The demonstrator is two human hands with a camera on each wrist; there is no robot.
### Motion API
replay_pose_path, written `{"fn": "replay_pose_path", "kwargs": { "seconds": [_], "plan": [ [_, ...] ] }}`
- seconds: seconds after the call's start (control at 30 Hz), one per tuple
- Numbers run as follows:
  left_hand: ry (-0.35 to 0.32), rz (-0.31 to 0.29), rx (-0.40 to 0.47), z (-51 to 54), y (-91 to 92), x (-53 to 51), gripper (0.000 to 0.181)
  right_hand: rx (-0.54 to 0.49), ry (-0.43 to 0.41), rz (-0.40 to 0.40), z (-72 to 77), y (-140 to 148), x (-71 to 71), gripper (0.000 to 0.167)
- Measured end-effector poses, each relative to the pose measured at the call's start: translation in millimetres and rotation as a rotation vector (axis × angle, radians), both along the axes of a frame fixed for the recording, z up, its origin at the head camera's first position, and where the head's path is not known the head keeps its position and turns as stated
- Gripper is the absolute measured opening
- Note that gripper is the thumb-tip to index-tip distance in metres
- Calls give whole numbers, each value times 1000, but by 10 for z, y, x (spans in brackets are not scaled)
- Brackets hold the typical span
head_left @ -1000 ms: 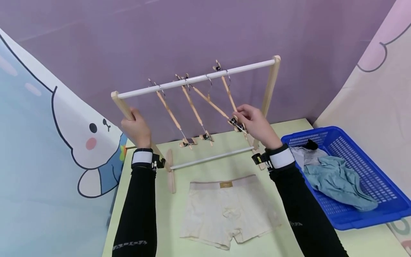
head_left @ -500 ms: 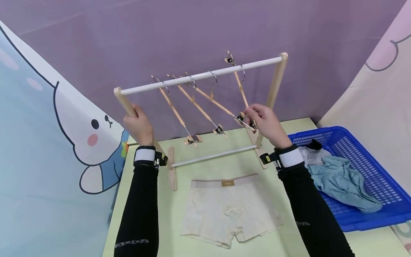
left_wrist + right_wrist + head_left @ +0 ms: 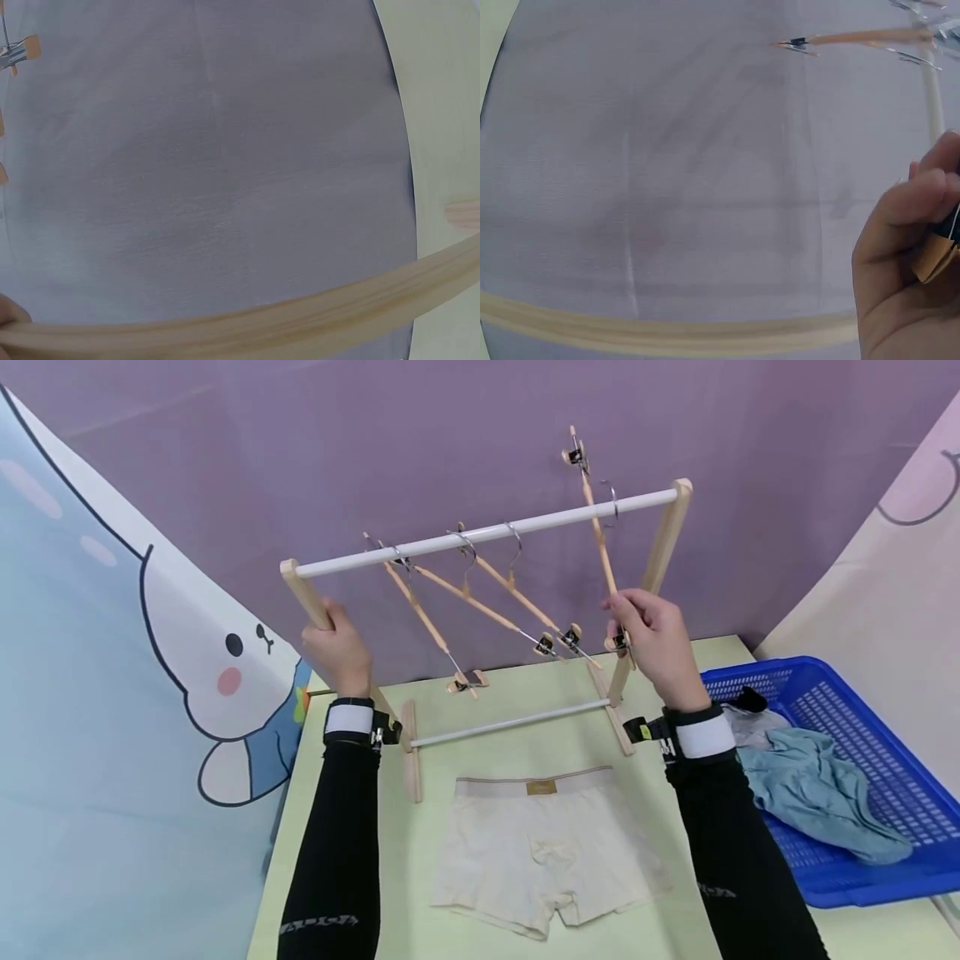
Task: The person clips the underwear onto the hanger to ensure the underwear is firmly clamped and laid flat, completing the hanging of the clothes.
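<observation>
My left hand (image 3: 339, 652) grips the left wooden post (image 3: 306, 596) of a small clothes rack with a white top bar (image 3: 540, 521). With my right hand (image 3: 660, 643) I pinch the near end of a wooden clip hanger (image 3: 598, 531), close to its clip. That hanger slants up past the bar at the right; whether its hook still bears on the bar is hard to tell. To its left hang three more clip hangers, the leftmost hanger (image 3: 416, 610) apart from the others. In the right wrist view, a clip (image 3: 934, 259) shows at my curled fingers.
Cream boxer shorts (image 3: 551, 852) lie flat on the pale green table (image 3: 405, 893) in front of the rack. At the right stands a blue basket (image 3: 892, 752) holding teal cloth (image 3: 825, 789) and other garments. A purple backdrop (image 3: 300, 452) rises behind the rack.
My right hand has moved right with the hanger, whose far end has risen above the bar. Two middle hangers have swung or shifted rightward at their near ends. My left hand keeps its grip.
</observation>
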State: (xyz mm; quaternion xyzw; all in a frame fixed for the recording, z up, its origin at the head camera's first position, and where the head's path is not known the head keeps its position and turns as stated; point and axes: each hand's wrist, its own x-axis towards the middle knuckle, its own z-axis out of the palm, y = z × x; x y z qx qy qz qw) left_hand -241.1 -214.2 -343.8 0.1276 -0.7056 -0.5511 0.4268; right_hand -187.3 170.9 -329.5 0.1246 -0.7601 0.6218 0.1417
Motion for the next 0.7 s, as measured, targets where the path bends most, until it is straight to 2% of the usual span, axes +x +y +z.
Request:
{"fn": "replay_pose_path", "kwargs": {
  "seconds": [0.1, 0.3, 0.47, 0.6, 0.7],
  "plan": [
    [-5, -9, 1, 14, 7, 2, 46, -1, 13, 9, -82, 30, 78, 29],
    [-3, 22, -7, 8, -21, -16, 47, -59, 17, 79, -401, 38, 190, 24],
    [2, 29, -35, 5, -37, 3, 47, -126, -11, 100, -645, 36, 245, 25],
    [-9, 40, -40, 24, -39, 36, 48, -113, -66, 124, -835, 35, 280, 26],
    [-12, 55, -45, 41, -30, 41, 48, -86, -140, 142, -965, 26, 302, 28]
  ]
}}
